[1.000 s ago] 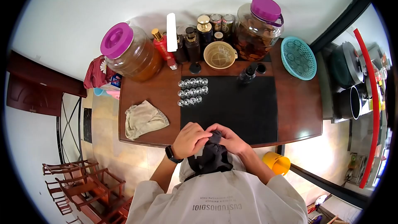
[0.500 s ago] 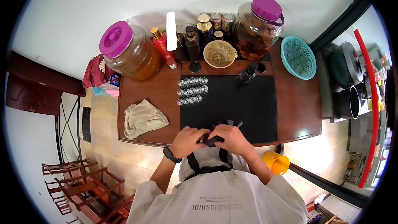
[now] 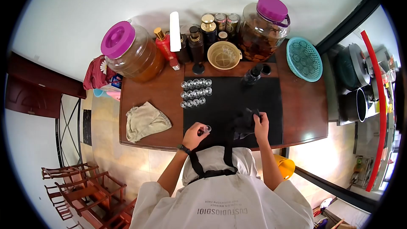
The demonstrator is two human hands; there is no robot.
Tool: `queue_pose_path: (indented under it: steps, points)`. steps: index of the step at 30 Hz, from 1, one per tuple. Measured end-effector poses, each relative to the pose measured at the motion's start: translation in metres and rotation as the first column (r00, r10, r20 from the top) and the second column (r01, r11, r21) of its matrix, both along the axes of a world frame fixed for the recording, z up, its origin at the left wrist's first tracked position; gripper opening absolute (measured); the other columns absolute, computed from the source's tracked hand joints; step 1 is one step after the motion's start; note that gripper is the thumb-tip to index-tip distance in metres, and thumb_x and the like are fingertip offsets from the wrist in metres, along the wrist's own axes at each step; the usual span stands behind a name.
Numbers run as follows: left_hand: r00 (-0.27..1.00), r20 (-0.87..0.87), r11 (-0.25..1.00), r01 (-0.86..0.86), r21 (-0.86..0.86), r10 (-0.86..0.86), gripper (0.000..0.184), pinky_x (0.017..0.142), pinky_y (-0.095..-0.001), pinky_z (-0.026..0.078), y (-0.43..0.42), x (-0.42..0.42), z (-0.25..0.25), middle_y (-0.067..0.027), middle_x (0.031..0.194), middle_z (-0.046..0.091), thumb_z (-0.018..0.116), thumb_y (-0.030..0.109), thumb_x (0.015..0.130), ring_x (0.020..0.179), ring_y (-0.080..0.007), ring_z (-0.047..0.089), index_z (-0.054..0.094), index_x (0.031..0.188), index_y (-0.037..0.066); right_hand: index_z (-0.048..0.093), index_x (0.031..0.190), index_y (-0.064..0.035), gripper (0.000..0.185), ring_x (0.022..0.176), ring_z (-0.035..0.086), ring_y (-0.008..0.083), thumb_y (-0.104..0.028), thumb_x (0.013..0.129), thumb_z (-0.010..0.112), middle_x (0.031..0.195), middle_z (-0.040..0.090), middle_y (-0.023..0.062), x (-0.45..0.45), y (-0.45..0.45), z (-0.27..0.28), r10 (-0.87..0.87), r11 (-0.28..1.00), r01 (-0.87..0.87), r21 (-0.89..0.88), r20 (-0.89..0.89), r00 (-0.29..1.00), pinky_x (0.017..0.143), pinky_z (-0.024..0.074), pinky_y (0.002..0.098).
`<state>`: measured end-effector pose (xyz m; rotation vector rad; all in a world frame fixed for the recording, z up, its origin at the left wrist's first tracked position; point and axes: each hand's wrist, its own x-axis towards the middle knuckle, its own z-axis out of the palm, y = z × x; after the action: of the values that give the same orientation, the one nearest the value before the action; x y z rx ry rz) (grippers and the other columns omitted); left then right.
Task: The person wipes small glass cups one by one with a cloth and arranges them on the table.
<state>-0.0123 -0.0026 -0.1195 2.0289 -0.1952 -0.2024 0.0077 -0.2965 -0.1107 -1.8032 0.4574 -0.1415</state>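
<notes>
Near the front edge of the black mat (image 3: 229, 97), my left hand (image 3: 194, 136) grips a small clear glass (image 3: 207, 129) between thumb and fingers. My right hand (image 3: 261, 127) is further right over the mat, pinching a black cloth (image 3: 243, 121) that hangs to its left. Part of the cloth blends into the mat, so its outline is hard to follow. Ahead of my left hand, several small glasses (image 3: 196, 93) stand in three rows on the mat's left side.
A beige cloth (image 3: 147, 121) lies at left. Behind the mat stand two big jars with purple lids (image 3: 118, 39), bottles (image 3: 196, 44), a tan basket (image 3: 224, 55) and a dark bottle (image 3: 252, 74). A turquoise basket (image 3: 304, 59) with glassware sits at right; a yellow bucket (image 3: 285, 166) is below.
My hands were together at the table's front edge and have moved apart. The right hand went forward and right with the black cloth; the small glass now shows in my left.
</notes>
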Motion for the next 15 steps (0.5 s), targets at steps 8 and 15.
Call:
queue_pose_path:
  steps: [8,15]
  points:
    - [0.981,0.099,0.979,-0.175,0.107,0.164,0.025,0.069,-0.0324,0.049,-0.011,0.013,-0.061,-0.0069,0.092,0.062,0.071,0.005,0.072,0.080,-0.0243,0.059,0.060,0.094,0.007,0.058,0.090,-0.0023,0.020,0.075,0.061,0.0394,-0.016,0.077,0.065,0.077,0.062,0.0208,-0.047,0.001,-0.061,0.139,0.862,-0.139,-0.488,-0.036,0.990,0.065,0.0483,0.0421]
    - [0.968,0.133,0.977,-0.212,-0.030,0.214,0.031,0.072,-0.0304,0.051,-0.001,-0.005,-0.076,-0.0105,0.101,0.060,0.068,0.004,0.075,0.090,-0.0226,0.061,0.055,0.103,0.006,0.057,0.089,-0.0034,0.020,0.073,0.061,0.0384,-0.017,0.076,0.065,0.075,0.062,0.0194,-0.048,0.002,-0.062,0.077,0.867,-0.082,-0.491,-0.030,0.997,0.064,0.0482,0.0423]
